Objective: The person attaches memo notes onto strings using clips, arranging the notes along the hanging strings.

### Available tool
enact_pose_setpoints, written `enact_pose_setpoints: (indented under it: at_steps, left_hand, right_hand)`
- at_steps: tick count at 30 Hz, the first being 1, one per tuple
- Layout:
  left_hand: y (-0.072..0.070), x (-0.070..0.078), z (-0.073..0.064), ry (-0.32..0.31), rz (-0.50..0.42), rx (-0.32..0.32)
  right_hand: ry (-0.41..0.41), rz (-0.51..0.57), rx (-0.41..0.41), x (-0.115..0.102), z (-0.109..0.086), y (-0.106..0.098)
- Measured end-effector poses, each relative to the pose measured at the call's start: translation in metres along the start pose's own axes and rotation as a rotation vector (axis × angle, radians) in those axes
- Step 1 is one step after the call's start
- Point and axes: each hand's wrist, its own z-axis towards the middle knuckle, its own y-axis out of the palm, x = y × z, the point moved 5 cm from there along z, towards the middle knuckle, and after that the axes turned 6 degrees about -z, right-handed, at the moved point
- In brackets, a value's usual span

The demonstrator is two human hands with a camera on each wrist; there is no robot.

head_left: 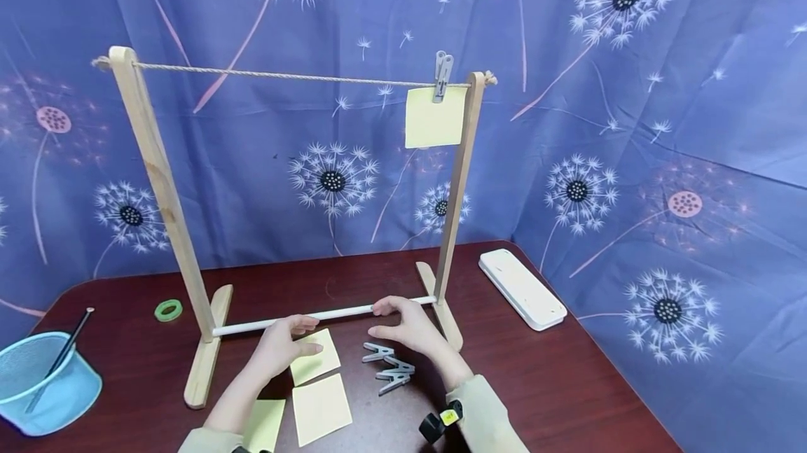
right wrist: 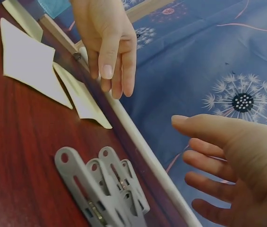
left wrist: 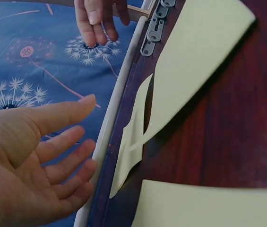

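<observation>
My left hand (head_left: 281, 348) hovers over the farthest yellow sticky note (head_left: 324, 363), its fingers relaxed and holding nothing. Another sticky note (head_left: 322, 409) lies just nearer, and a third (head_left: 265, 423) is partly covered by the left forearm. Beside the grey clothespins (head_left: 394, 372), grouped on the table, my right hand (head_left: 410, 327) is held in the air with loosely bent fingers and nothing in them. On the rope (head_left: 284, 76) of a wooden stand, a grey clothespin (head_left: 443, 78) holds up a yellow sticky note (head_left: 435, 118) close to the right post.
The stand's left post (head_left: 165, 194) and right post (head_left: 459, 201) are joined low down by a white rod (head_left: 343, 313). At left are a green tape roll (head_left: 168, 310) and a blue mesh cup (head_left: 59, 390) with a pencil. A white case (head_left: 523, 290) lies right.
</observation>
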Motion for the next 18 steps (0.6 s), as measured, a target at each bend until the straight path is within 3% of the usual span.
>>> enact_pose_setpoints:
  at_steps: [9,18]
  left_hand:
    - [0.001,-0.009,-0.001,-0.063,0.05,-0.031]
    - [0.001,-0.012,0.0,-0.042,0.08,-0.052]
  right_hand:
    - [-0.02,-0.122,-0.122,0.005,-0.004,0.015]
    - [-0.022,-0.218,-0.177,0.011,-0.004,0.025]
